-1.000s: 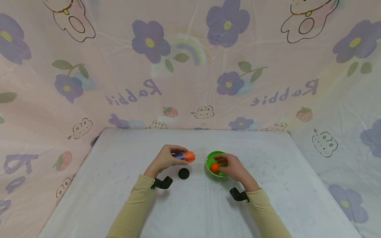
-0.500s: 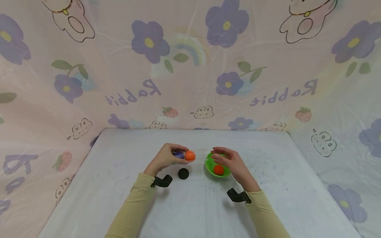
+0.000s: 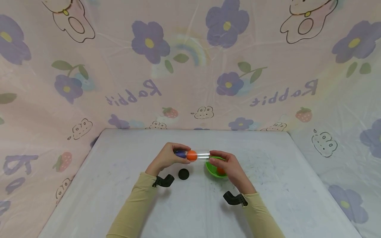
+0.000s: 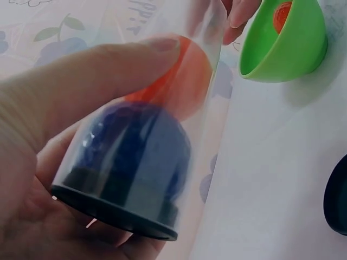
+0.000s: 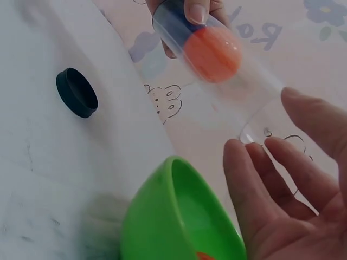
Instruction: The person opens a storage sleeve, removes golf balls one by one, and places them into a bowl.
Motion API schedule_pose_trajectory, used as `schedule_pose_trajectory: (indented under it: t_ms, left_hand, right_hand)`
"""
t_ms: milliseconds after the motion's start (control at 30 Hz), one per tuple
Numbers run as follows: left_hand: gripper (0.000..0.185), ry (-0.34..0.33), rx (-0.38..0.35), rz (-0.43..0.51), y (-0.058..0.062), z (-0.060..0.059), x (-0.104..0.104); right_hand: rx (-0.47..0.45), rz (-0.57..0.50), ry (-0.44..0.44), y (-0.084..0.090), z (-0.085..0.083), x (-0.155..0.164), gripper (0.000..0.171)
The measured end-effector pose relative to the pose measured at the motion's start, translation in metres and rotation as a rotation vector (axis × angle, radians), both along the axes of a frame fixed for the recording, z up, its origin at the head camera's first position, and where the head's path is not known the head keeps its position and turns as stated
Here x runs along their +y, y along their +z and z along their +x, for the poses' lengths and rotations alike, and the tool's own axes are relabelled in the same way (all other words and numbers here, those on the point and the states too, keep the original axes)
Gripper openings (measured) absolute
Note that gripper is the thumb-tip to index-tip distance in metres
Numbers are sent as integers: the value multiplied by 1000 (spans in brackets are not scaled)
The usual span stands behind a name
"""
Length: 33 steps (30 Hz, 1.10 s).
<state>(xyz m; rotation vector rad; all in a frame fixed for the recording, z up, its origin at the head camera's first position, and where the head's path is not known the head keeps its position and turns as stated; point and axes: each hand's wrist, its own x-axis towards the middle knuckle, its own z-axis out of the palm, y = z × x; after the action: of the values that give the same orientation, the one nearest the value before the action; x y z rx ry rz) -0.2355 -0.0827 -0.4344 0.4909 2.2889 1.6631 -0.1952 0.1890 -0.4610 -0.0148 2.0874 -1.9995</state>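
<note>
My left hand (image 3: 169, 159) grips a clear plastic tube (image 3: 203, 155) that lies nearly level above the table. Inside it, a dark blue ball (image 4: 138, 143) sits against the black end cap (image 4: 114, 214), with an orange ball (image 3: 191, 155) beside it. The thumb and fingertips of my right hand (image 3: 232, 167) pinch the tube's uncapped far end at the rim. Just below that hand stands a green bowl (image 3: 212, 172), partly covered by it, holding another orange ball (image 3: 221, 170).
A loose round black cap (image 3: 183, 174) lies on the white tabletop (image 3: 190, 208), left of the bowl and near my left wrist. Behind the table hangs a pink curtain (image 3: 190, 76) printed with flowers and rabbits; more of it hangs at both sides.
My right hand has lifted out of the bowl, leaving the orange ball there, and come left to the tube's open end. My left hand and the tube have shifted slightly right.
</note>
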Motion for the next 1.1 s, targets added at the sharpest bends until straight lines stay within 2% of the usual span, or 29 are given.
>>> schedule_pose_trajectory:
  t_ms: [167,400,633,700,933,1100]
  left_hand:
    - [54,7,-9,-4,2,0,0]
    - [56,-17,4,29,4,-1,-2]
    - [52,-22,8,8,8,0,-1]
    - [51,-23,4,4,11,1,0]
    - [49,-57,4,-4,39,16,1]
    - [49,-68,24,-15,44,19,1]
  right_hand:
    - [-20,-9,-13,0,1,-2,48]
    - [-23,-20,10,-2,1,-2,48]
    - [-32,-55,36,-6,0,0,59]
    - [-31,-70,36,-7,0,-1,60]
    - [-13,-108,37,-6,0,-1,47]
    - [-7,-103,37,-4,1,-1,49]
